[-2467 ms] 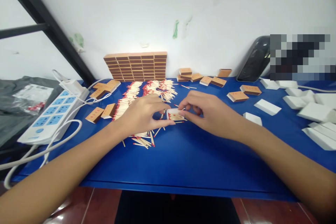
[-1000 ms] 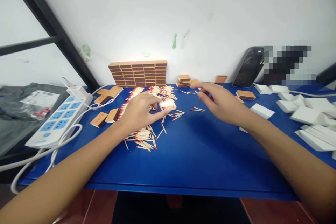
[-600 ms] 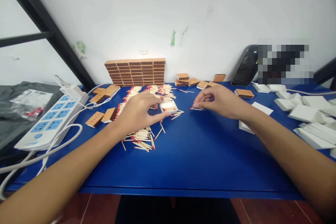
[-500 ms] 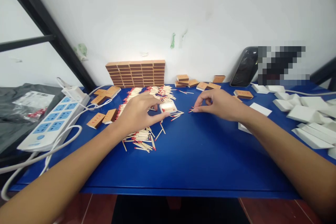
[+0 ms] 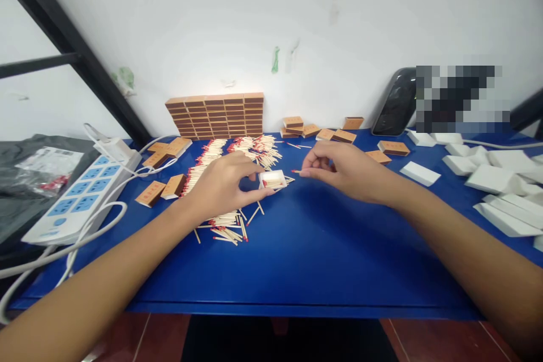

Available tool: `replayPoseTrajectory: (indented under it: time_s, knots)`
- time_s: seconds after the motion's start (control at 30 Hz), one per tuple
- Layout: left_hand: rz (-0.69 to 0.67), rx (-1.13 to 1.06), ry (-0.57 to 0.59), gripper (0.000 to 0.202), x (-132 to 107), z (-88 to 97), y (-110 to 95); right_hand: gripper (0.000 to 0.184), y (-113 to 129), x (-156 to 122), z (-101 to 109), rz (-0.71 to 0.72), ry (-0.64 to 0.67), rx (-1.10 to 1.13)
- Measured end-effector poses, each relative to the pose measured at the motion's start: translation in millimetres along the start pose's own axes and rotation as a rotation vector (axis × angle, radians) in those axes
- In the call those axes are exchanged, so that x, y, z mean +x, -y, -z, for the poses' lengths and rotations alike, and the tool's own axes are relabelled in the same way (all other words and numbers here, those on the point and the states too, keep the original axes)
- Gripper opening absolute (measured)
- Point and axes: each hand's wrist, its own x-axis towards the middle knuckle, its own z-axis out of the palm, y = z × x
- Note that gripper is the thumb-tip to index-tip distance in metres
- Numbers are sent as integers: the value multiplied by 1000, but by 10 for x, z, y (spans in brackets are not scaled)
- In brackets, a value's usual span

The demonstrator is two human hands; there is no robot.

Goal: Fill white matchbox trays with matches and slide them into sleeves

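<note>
My left hand [image 5: 223, 184] grips a small white matchbox tray [image 5: 272, 179] just above the blue table [image 5: 305, 249]; a few matches lie inside it. My right hand [image 5: 343, 168] pinches red-tipped matches [image 5: 296, 171] by thumb and forefinger, their heads pointing at the tray a few centimetres away. Under and behind my left hand spreads a heap of loose matches [image 5: 229, 153], with more scattered near my wrist [image 5: 227, 229].
A wall of stacked brown matchboxes [image 5: 216, 115] stands against the wall. Loose brown boxes [image 5: 159, 192] lie left and at the back right [image 5: 339, 136]. White trays [image 5: 496, 181] pile up on the right. A blue-and-white power strip [image 5: 80, 198] with cables lies left; a black object [image 5: 396, 102] stands behind.
My right hand reached out to the right, picked loose matches off the table, and has brought them back left toward the tray. My left hand kept hold of the tray and lowered it slightly.
</note>
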Motion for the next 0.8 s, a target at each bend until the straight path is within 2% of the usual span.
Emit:
replayPoseTrajectory:
  time_s: [0.1,0.2,0.3,0.4,0.43,0.5,0.6,0.67,0.8]
  knots:
    - [-29,-20,25,31,2,-8,-52,18,268,-22,-163,82,-125,84]
    - [-66,-39,58,30,-3,-27,-91,12,353,-30,-260,165,-73,77]
    - [-60,-43,86,31,-9,-30,-90,15,229,-25,-135,139,-121,16]
    - [-45,-21,47,31,-2,-2,-58,23,-20,-19,93,6,-221,-152]
    - [-34,-4,18,31,2,12,-43,24,-110,-17,146,-33,-202,-217]
    - [6,44,-59,32,13,41,-7,30,-272,-16,186,-111,-77,-301]
    - [92,119,-167,34,22,73,56,28,-397,-12,107,-156,103,-277]
    - [131,140,-207,35,20,81,98,23,-375,-5,18,-134,115,-249]
    - [159,148,-241,34,16,69,135,22,-154,53,-143,-117,25,-176]
